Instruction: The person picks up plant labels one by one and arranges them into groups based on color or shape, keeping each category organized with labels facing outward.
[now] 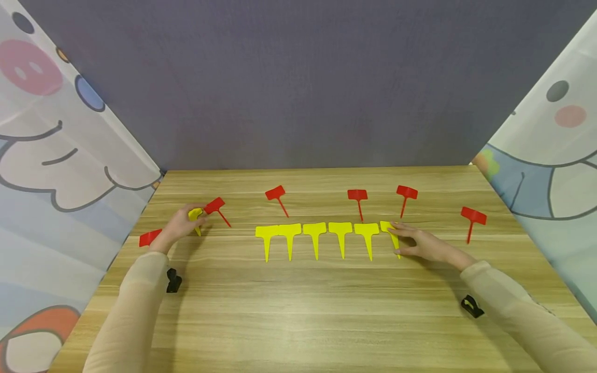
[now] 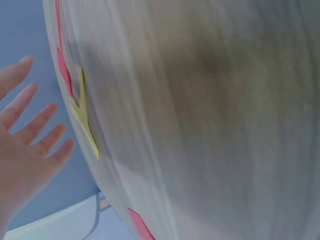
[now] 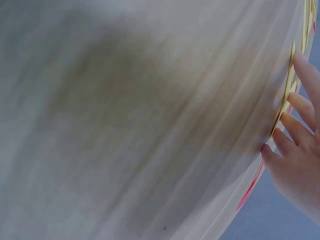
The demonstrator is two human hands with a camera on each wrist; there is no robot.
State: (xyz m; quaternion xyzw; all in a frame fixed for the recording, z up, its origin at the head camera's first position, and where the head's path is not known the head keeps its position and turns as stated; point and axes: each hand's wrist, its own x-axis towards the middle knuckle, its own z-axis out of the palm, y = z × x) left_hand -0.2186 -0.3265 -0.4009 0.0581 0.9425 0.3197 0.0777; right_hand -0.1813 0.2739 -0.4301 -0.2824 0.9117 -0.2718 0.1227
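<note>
Apparently featherlight pieces: flat yellow T-shaped plastic tags in a row (image 1: 340, 228) on the wood-grained table (image 1: 298, 316).
The right hand (image 1: 422, 245) touches the row's rightmost tag (image 1: 385, 226) with spread fingers; the left hand (image 1: 177, 226) is by a lone yellow tag (image 1: 194, 213). They look stiff, smooth and slidey, with slim stems that might snap; I'd pinch the broad head. From the head view, left hand and tag overlap; the left wrist view reveals spread fingers, with a gap between.

6 flat yellow T-shaped tags (image 1: 340, 228) in a row, 1 other yellow tag (image 1: 195, 214) well leftward
</note>
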